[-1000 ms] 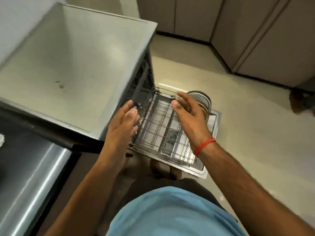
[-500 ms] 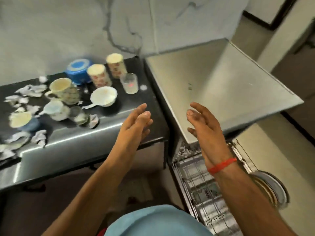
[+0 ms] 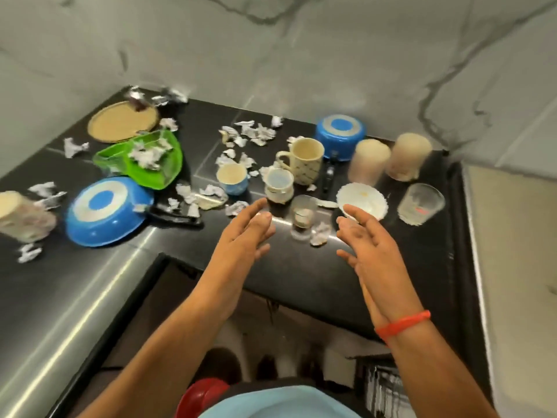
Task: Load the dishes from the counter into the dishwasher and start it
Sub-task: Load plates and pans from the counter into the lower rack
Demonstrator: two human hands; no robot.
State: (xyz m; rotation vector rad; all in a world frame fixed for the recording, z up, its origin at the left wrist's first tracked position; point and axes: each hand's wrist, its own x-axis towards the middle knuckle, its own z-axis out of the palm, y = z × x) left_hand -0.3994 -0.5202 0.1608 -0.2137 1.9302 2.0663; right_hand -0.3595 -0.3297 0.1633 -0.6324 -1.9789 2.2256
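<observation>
Dishes stand on the black counter (image 3: 301,276). My left hand (image 3: 245,236) hovers open, fingertips near a small white cup (image 3: 278,186). My right hand (image 3: 366,239) is also open and empty, its fingertips just in front of a white scalloped bowl (image 3: 363,200). Between the hands stands a small clear glass (image 3: 303,211). Farther back are a cream mug (image 3: 303,159), a blue cup (image 3: 232,178), an upturned blue pot (image 3: 340,132), two upturned tumblers (image 3: 366,162) (image 3: 408,159) and a clear glass (image 3: 420,203). The dishwasher rack (image 3: 379,390) shows at the bottom right.
At the left lie an upturned blue pan (image 3: 104,211), a green tray (image 3: 144,159) with paper scraps, a round brown plate (image 3: 122,120) and another tumbler (image 3: 22,215). Crumpled paper is scattered over the counter. The dishwasher's pale top (image 3: 512,236) is on the right.
The view swung from the dishwasher rack up to the counter. Both hands moved away from the rack and now reach over the dishes, empty throughout.
</observation>
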